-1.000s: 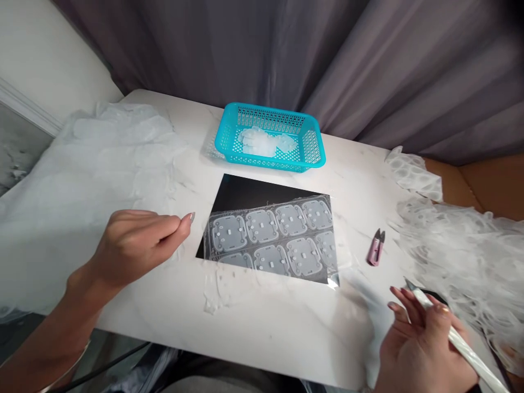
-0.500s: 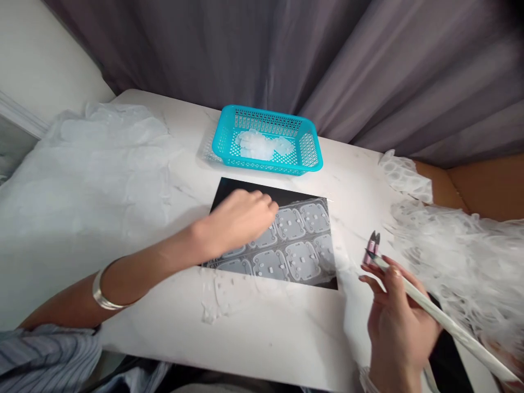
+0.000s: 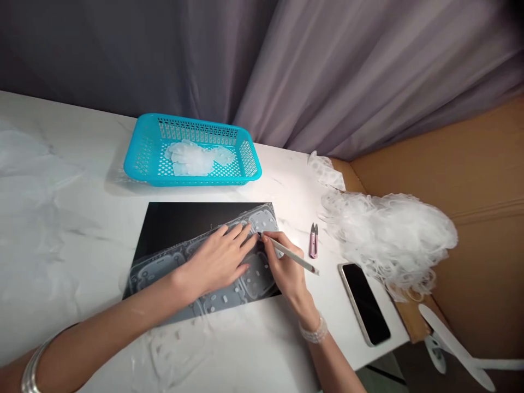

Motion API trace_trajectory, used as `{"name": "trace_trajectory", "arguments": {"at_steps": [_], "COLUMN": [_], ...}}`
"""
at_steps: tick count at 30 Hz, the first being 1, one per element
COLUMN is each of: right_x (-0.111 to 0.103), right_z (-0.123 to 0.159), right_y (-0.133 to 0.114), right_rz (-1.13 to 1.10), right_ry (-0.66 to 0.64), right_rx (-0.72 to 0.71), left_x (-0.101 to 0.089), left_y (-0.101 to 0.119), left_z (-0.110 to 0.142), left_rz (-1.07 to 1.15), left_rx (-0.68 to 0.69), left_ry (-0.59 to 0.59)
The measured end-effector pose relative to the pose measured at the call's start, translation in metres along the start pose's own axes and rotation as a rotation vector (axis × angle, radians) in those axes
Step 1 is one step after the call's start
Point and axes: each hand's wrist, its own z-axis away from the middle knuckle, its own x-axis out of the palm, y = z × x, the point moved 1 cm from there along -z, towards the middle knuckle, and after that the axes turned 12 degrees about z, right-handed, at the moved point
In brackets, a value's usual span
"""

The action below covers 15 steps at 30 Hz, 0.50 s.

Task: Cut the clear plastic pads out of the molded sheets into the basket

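A translucent plastic sheet (image 3: 223,299) with several rounded moulded shapes lies partly over a black mat (image 3: 176,224) on the table. My left hand (image 3: 219,256) rests flat on the sheet with its fingers apart, holding nothing. In a pinch like a writing grip, my right hand (image 3: 286,267) holds a slim white pen-shaped tool (image 3: 297,258). Its dark tip is down at the sheet, close to my left fingertips; whether it touches cannot be made out. Pink thread snips (image 3: 313,241) lie to the right of my right hand.
Beyond the mat stands a blue perforated basket (image 3: 192,182) containing translucent pieces (image 3: 192,159). Tangled white offcuts (image 3: 388,234) fill the right, beside a cardboard box (image 3: 470,218). A phone (image 3: 365,304) lies near the right table edge. More clear sheets (image 3: 33,191) cover the left.
My view has swung right. My right hand has brought the pen-shaped tool to the sheet and let go of the snips, now on the table. My left hand has flattened, and the sheet is turned.
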Motion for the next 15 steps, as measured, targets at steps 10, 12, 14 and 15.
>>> {"name": "trace_trajectory", "arguments": {"at_steps": [10, 12, 14, 15], "right_x": [0.0049, 0.0054, 0.0057, 0.0058], "right_z": [0.001, 0.0014, 0.0015, 0.0012], "right_y": [-0.0047, -0.0051, -0.0057, -0.0062], "right_rz": [0.048, 0.062, 0.074, 0.083], "right_ry": [-0.01, -0.011, -0.017, -0.016], "right_rx": [-0.013, -0.02, -0.029, -0.033], "left_x": [0.0031, 0.0023, 0.0019, 0.0018], "left_y": [-0.0044, -0.0054, -0.0061, -0.0063], "left_z": [0.0017, 0.0014, 0.001, 0.0009], "left_rz": [-0.002, 0.006, 0.013, 0.016], "left_rx": [0.041, 0.04, 0.036, 0.035], "left_ry": [0.017, 0.012, 0.004, -0.002]}}
